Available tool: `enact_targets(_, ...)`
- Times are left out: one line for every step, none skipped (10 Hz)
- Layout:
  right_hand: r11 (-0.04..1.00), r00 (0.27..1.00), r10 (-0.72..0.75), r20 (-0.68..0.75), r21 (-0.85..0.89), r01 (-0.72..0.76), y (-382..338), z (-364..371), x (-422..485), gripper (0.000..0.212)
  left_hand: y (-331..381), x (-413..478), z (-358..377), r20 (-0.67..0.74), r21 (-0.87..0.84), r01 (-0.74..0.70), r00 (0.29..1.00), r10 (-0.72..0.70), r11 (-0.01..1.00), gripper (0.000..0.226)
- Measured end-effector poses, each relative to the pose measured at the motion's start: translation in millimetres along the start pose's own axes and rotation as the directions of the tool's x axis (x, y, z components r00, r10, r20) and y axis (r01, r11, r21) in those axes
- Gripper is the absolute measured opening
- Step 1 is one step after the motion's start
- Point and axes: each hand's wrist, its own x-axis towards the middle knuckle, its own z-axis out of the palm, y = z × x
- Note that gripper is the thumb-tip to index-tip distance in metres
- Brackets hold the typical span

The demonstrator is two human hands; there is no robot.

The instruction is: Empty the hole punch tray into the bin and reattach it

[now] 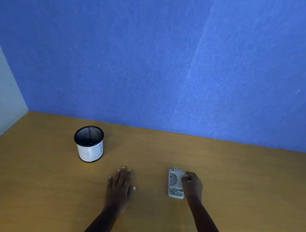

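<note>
Hole punch: the small grey hole punch [176, 183] lay flat on the wooden desk [236, 185], to the person's right and near the front edge, its long side running away from them.

Right hand: the right hand [192, 185] was on the punch's right side, fingers curled over the handle. It touched the punch, but I could not tell whether it had a firm grasp yet.

Left hand: the left hand [120, 184] was spread, palm down, just over or on the desk, holding nothing. It looked slightly blurred.

Bin: the black mesh bin [89, 143] with a white paper band stood upright to the left, well apart from the punch and beyond the left hand, its mouth open.

Tray: it was not visible from where I stood; I took it to be clipped under the punch.

Step in hand: by my reckoning, taking hold of the punch, with nothing emptied so far.

Doing it well: I would have gripped the body by both long sides, kept it level while carrying it, and brought the free hand under it before unclipping the tray.

Risk: opening the tray short of the bin would likely scatter paper bits across the desk.
</note>
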Motion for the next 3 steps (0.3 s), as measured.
enact_targets(0.967,0.981,-0.188,-0.052,-0.184,0.176,-5.6,11.8,-13.6,0.044,-2.8,2.3,-0.6,-0.032,-0.020,0.026,0.999,-0.027,0.999,0.047)
enact_targets(0.860,0.920,-0.391,-0.036,-0.371,0.351,-13.5,30.3,-26.1,0.044,-7.1,5.8,-1.9,0.008,-0.039,0.042,0.999,-0.041,0.998,0.060)
enact_targets(0.800,0.878,-0.468,0.100,-0.374,0.469,-22.3,53.2,-34.9,0.053,-8.9,12.1,4.3,-0.062,-0.057,0.022,0.998,-0.026,0.998,0.061)
